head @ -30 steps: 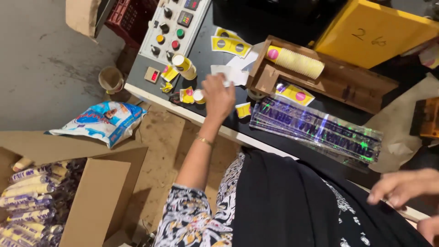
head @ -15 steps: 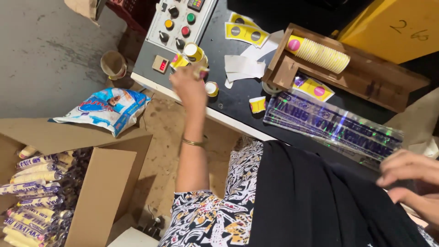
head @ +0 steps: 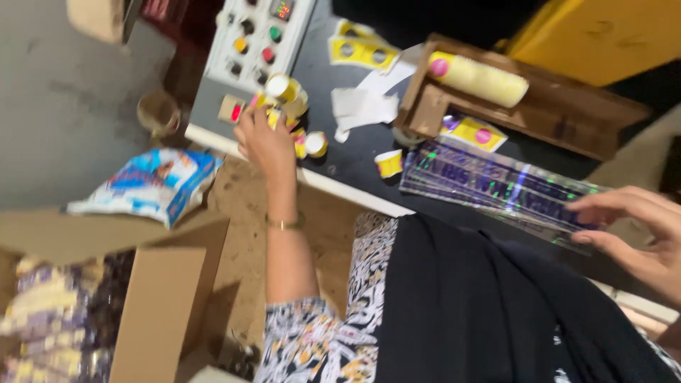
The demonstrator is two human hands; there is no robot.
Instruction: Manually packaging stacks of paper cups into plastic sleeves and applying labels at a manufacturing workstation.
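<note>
Progress early: left hand (head: 266, 142) at small yellow rolls (head: 287, 96), grip can't tell; right hand (head: 638, 230) half-open, fingertips on shiny wrapper stack (head: 496, 186). Open carton (head: 159, 312) partly filled w/ packs.

Just one view here, a head cam looking steeply down over the wearer's own torso and arms. It's tilted, so the bench (head: 355, 167) edge runs diagonally from upper left to lower right. Pretty close in: the left hand (head: 264, 142) sits mid-frame and the right hand (head: 638, 234) gets clipped at the right edge. Floor and an open cardboard box (head: 152, 312) fill the lower left. No second view to overlap with.
</note>
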